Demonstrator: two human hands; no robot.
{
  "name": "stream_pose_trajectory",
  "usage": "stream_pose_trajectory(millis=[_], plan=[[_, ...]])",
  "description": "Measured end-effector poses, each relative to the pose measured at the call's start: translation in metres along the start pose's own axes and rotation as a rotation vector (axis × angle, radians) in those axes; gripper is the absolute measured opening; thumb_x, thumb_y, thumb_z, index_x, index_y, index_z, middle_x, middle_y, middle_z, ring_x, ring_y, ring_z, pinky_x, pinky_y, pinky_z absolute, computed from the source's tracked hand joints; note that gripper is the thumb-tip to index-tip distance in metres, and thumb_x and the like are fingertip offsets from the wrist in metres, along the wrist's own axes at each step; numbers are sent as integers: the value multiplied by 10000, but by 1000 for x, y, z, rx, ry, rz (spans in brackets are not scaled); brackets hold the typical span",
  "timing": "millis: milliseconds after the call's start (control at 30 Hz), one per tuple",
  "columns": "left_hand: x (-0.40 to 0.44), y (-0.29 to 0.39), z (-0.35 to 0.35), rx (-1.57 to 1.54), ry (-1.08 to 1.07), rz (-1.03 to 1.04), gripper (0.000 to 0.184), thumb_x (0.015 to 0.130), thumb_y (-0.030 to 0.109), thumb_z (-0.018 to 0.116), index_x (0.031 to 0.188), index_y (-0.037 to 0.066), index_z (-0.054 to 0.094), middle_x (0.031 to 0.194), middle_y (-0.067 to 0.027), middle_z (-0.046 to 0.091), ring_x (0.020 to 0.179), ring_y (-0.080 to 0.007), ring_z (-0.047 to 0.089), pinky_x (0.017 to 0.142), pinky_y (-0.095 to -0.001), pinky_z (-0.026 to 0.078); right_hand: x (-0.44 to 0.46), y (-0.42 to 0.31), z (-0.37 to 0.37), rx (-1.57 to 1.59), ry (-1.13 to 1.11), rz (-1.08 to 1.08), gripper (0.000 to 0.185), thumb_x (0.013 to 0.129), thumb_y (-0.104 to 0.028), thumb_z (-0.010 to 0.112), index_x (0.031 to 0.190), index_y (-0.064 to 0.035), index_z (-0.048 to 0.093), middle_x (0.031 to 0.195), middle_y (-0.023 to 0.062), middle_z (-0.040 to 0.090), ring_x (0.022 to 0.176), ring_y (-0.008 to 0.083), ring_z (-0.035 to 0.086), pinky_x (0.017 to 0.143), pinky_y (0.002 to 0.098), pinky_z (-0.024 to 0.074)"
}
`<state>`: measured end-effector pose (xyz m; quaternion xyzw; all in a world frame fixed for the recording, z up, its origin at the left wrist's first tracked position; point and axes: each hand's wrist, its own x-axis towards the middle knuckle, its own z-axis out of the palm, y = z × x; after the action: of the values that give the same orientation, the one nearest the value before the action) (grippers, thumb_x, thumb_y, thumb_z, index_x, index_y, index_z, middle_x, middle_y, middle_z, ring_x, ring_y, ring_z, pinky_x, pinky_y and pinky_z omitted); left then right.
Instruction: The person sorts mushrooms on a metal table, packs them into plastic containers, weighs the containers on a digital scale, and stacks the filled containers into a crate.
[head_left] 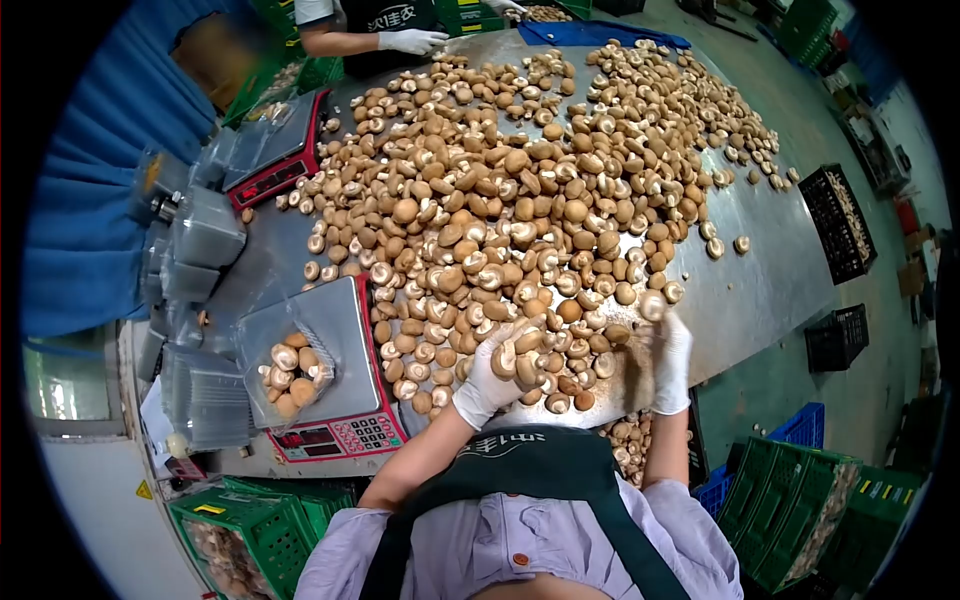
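Note:
My left hand, in a white glove, is closed around several brown-capped mushrooms at the near edge of the pile. To the right, my gloved right hand is raised over the table edge, its fingertips on one pale mushroom. A large heap of shiitake mushrooms spreads across the metal table, caps and stems facing various ways. Left of my left hand stands a red digital scale. On its plate sits a clear plastic tray with several mushrooms inside.
A second red scale and stacks of clear trays line the table's left side. Across the table a co-worker's gloved hand is near the pile. Green crates stand at both near corners, black crates on the right floor.

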<state>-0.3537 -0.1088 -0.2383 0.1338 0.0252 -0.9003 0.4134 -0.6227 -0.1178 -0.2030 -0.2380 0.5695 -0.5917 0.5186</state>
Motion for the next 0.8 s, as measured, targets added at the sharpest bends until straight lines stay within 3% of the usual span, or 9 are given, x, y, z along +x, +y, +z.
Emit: stream_pose_trajectory(millis=[100,233,300,400,500,600,633,700,800], plan=[[0,1,-5,30,-63,-8,439,954,231,403,1371,94,392,1190,-61,573,935,-201,616,724,-353,533,21,19,-100,29,214,-115,280,910,-249,574,987,16,621,860,79,648,672,144,624,602,252,505],[-5,1,16,372,38,30,533,910,139,410,1429,68,312,1318,-105,487,1094,-173,555,884,-270,469,34,57,-236,-739,827,-441,344,922,-346,564,923,-14,653,774,70,674,652,175,625,616,272,489],[-9,-4,45,584,105,77,625,854,126,486,1431,8,280,1360,-133,448,1302,-188,375,1076,-270,276,17,50,-259,-1018,968,-337,372,890,-387,597,928,-23,665,794,89,685,703,195,636,678,294,494],[-4,-8,40,727,84,156,698,815,161,551,1430,-12,270,1388,-156,404,1328,-219,334,1102,-297,226,11,70,-306,-1206,852,-37,449,818,-425,644,1063,-49,648,943,144,688,874,268,656,776,356,496],[-1,-8,32,889,146,256,684,789,105,571,1406,-28,307,1415,-148,355,1318,-212,333,1085,-301,260,14,71,-303,-1343,828,57,412,800,-327,656,1122,-72,637,1038,166,666,949,316,642,816,373,498],[-8,-4,40,864,271,198,530,813,62,570,1324,-9,451,1274,-100,484,1195,-159,444,1009,-261,348,30,59,-256,-1222,750,-129,369,808,-284,609,1116,-85,641,1008,193,665,924,337,640,808,389,497],[-9,-3,42,830,330,170,507,820,60,567,1313,-3,467,1237,-91,514,1168,-153,467,994,-255,361,38,47,-230,-1226,776,20,356,811,-256,586,1093,-46,642,1002,201,663,920,329,644,805,384,497],[-10,-3,33,808,356,163,497,842,82,545,1324,1,456,1208,-86,543,1170,-160,479,989,-256,362,53,52,-211,-1079,797,-151,338,804,-238,570,1051,-23,655,980,202,667,898,336,645,800,388,500],[-10,2,22,611,298,194,487,877,143,498,1342,15,435,1316,-95,481,1223,-179,458,1013,-274,349,61,38,-169,-1357,827,-425,251,795,-232,595,895,-25,695,952,164,677,880,309,659,778,372,511]])
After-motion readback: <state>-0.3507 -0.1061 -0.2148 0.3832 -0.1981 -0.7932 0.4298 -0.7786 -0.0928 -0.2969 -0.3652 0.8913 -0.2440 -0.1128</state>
